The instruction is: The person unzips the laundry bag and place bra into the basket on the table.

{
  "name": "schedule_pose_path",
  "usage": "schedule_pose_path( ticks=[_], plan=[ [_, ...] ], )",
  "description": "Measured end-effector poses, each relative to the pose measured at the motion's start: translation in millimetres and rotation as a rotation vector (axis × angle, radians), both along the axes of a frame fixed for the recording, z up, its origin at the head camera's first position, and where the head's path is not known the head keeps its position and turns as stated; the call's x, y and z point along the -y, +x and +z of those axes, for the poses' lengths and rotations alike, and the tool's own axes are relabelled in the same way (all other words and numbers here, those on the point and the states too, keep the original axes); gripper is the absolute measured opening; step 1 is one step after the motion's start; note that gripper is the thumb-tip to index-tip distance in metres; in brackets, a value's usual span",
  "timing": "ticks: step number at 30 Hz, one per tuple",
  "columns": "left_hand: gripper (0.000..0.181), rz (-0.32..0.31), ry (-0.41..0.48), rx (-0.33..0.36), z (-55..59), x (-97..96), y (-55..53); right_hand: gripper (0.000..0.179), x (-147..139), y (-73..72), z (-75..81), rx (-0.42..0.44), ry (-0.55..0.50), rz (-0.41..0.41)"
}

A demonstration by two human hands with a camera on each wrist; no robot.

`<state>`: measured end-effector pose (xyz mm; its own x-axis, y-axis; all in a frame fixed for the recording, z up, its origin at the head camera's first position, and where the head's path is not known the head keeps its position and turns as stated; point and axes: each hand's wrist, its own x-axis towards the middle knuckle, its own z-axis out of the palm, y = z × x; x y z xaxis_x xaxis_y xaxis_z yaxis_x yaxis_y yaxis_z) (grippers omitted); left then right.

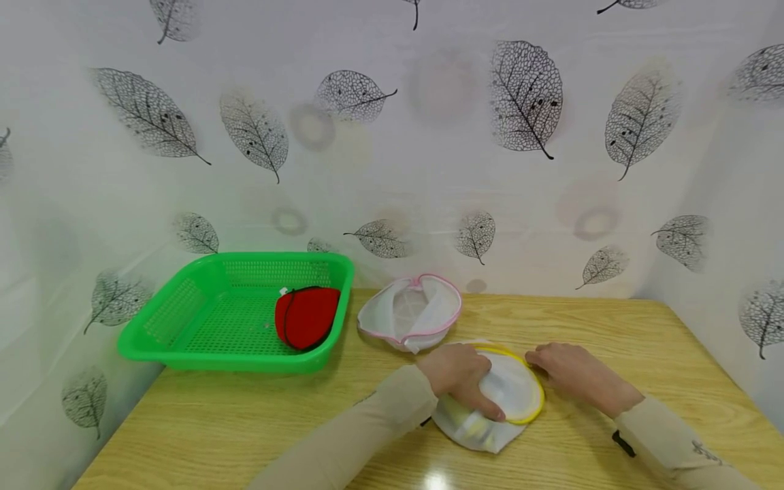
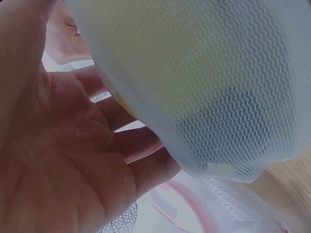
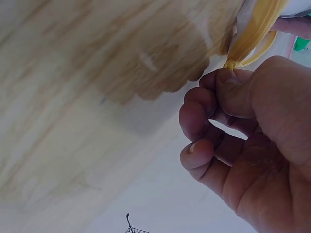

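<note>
A round white mesh laundry bag (image 1: 505,381) with a yellow zip rim stands tilted over the table, pale yellow and dark shapes showing through its mesh (image 2: 204,87). My left hand (image 1: 459,378) grips its left side, fingers (image 2: 141,143) behind the yellow rim. On the right, my right hand (image 1: 578,374) pinches the end of the yellow zip (image 3: 257,34) between thumb and forefinger, the other fingers curled. A second white mesh bag (image 1: 409,313) with a pink zip lies open just behind the left hand.
A green plastic basket (image 1: 233,364) stands at the left back of the wooden table (image 1: 612,327). Inside it, at the right end, lies a red item (image 1: 309,316) with black edging. A leaf-patterned white curtain (image 1: 392,163) closes off the back and both sides.
</note>
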<state>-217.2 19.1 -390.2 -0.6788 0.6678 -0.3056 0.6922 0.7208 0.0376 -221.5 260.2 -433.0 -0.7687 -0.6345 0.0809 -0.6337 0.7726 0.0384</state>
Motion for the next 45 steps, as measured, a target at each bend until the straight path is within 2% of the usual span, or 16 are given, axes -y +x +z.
schedule_pose_path(
  ticks=[12, 18, 21, 26, 28, 31, 33, 38, 45],
  plan=[
    [0.063, 0.006, 0.016, 0.012, -0.1, -0.4, 0.4, 0.028, -1.6, 5.6, 2.1, 0.007, 0.017, -0.02],
    [0.064, 0.006, 0.017, -0.006, -0.7, 0.0, 1.3, 0.029, -1.7, 7.3, 2.9, 0.04, 0.021, -0.044],
    [0.066, 0.013, -0.006, -0.044, -2.6, -1.5, 2.9, 0.029, -1.3, 7.8, 2.8, 0.042, 0.021, -0.047],
    [0.07, 0.02, -0.084, -0.161, 1.0, -7.2, 11.4, 0.029, -0.6, 8.7, 2.5, 0.031, 0.01, -0.042],
    [0.071, 0.0, -0.115, -0.211, 3.4, -8.8, 13.0, 0.029, -0.4, 8.9, 2.1, 0.032, 0.008, -0.045],
    [0.072, -0.028, -0.135, -0.247, 4.3, -9.8, 12.4, 0.029, 0.1, 9.0, 2.7, 0.033, 0.012, -0.057],
    [0.072, -0.038, -0.142, -0.249, 4.2, -10.1, 11.3, 0.029, 0.0, 8.9, 3.2, 0.038, 0.015, -0.064],
    [0.074, -0.035, -0.15, -0.2, 3.4, -9.3, 9.5, 0.03, -0.8, 8.3, 5.0, 0.043, 0.019, -0.066],
    [0.072, -0.055, -0.115, -0.181, 1.6, -7.0, 6.8, 0.029, -2.3, 8.8, 5.4, 0.045, 0.034, -0.069]
  ],
)
